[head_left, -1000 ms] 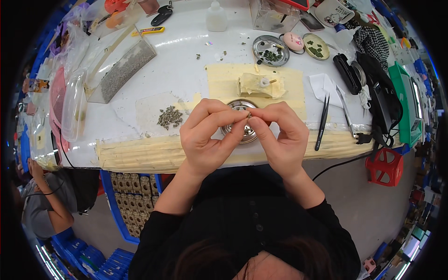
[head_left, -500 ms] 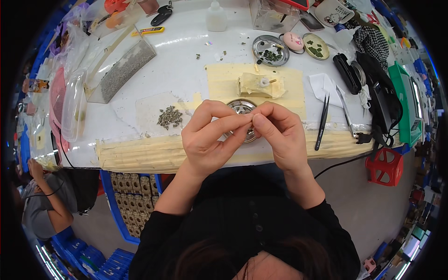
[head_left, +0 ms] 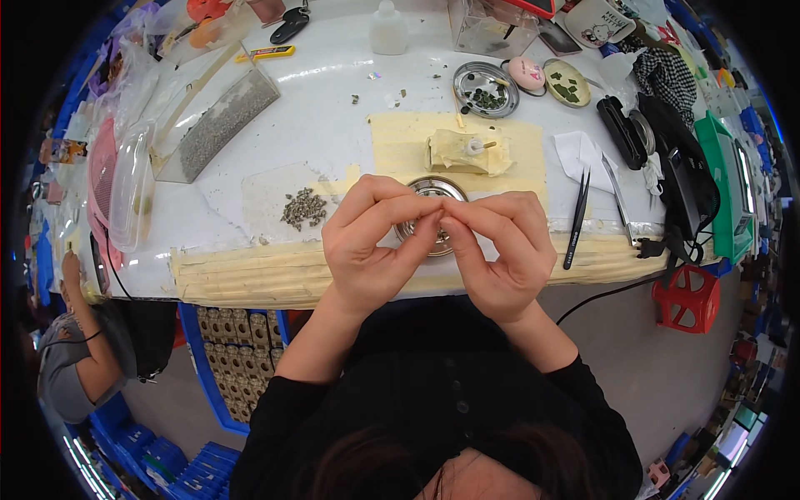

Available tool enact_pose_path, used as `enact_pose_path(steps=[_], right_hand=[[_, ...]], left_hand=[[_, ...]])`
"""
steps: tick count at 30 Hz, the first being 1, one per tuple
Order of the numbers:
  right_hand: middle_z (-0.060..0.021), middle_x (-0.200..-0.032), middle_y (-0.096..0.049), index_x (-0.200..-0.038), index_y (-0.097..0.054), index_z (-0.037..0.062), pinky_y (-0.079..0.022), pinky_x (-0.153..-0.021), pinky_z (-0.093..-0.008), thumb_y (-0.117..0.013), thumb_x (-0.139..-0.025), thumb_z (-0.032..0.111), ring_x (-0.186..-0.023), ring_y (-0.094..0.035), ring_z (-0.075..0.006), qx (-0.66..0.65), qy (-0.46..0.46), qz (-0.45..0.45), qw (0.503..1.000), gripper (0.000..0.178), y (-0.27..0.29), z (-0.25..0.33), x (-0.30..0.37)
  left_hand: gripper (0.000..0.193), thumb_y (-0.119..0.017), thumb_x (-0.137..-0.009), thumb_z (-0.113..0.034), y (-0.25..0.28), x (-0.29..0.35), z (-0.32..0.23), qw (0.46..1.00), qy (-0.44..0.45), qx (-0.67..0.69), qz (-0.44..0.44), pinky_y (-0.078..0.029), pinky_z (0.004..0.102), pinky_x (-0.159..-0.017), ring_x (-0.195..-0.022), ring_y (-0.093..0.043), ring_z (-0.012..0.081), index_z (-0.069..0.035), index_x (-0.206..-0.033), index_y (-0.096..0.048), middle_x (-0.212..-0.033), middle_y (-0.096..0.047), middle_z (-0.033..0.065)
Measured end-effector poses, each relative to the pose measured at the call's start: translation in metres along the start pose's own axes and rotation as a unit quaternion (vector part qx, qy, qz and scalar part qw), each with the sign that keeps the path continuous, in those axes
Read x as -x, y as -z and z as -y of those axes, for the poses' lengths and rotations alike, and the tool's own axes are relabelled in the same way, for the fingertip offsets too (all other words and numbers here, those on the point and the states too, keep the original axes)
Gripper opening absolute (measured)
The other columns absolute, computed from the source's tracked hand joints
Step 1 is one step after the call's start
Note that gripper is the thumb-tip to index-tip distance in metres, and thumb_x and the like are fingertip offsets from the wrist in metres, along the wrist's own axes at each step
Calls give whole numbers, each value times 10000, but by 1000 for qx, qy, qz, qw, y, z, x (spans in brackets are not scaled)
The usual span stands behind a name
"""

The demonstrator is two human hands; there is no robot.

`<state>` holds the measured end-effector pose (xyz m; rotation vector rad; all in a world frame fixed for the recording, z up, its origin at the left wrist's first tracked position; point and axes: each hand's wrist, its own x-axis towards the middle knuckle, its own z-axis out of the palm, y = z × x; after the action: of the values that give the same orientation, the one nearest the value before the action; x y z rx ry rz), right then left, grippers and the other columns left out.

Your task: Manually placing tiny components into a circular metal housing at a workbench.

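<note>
My left hand (head_left: 372, 242) and my right hand (head_left: 505, 250) meet fingertip to fingertip over a round metal dish (head_left: 437, 185). Both pinch, thumb against forefinger; whatever lies between the tips is too small or hidden to name. Small pieces show in the dish, partly covered by my fingers. Left of my left hand lies a pile of small grey-brown metallic-looking pieces (head_left: 304, 209) on a clear sheet. Beyond the dish a tape-wrapped block (head_left: 469, 153) with a short peg on top rests on yellowish paper. Black tweezers (head_left: 577, 221) lie to the right of my right hand.
A metal dish with dark green bits (head_left: 487, 90) and a round tray with green pieces (head_left: 567, 83) stand at the back right. A white squeeze bottle (head_left: 388, 29) is at the back. A clear tray of grey granules (head_left: 218, 125) lies left. Another person's arm (head_left: 92, 342) shows at far left.
My hands have turned slightly, and the fingertips now meet a little further left, with the right hand's fingers more stretched. The other person's arm at the far left has shifted.
</note>
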<state>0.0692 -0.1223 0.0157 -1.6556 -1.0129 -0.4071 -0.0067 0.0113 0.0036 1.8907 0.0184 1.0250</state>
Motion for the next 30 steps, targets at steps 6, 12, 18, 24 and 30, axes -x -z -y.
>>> enact_pose_path(steps=[6,12,18,24,30], right_hand=[[-54,-829,-650,-941,-732,6,-461,-632,-243,-759,-792,11,-709,-571,-109,-234,-248,54,939,152,2,0,3],[-55,-809,-645,-913,-727,5,-462,-607,-250,-770,-777,6,-690,-565,-112,-254,-269,36,928,142,3,-1,5],[-20,-769,-631,-926,-747,69,-449,-576,-290,-814,-645,-4,-667,-557,-201,39,66,-18,997,298,-2,0,1],[-40,-778,-645,-955,-753,63,-462,-592,-285,-808,-688,-2,-680,-571,-172,6,-22,-16,1000,280,-3,-2,4],[-30,-837,-666,-971,-720,6,-482,-701,-215,-726,-854,27,-751,-600,-77,-347,-352,68,866,119,4,1,5]], left_hand=[[228,-757,-712,74,1,-1,-1,1000,-11,19,-4,-467,244,-591,-696,-598,145,-15,-921,-738,-818,-628,60],[226,-760,-710,74,-1,0,-2,1000,-18,-8,4,-471,248,-595,-700,-602,153,-14,-917,-735,-824,-624,64],[211,-752,-717,69,0,0,1,1000,-17,-18,7,-472,254,-601,-696,-594,158,-12,-910,-730,-820,-626,68],[207,-730,-729,87,0,3,0,1000,18,10,6,-461,263,-653,-741,-584,159,9,-919,-719,-838,-615,70],[224,-762,-713,70,-1,-1,-1,1000,-23,9,-6,-471,246,-584,-690,-601,147,-17,-917,-736,-815,-625,60]])
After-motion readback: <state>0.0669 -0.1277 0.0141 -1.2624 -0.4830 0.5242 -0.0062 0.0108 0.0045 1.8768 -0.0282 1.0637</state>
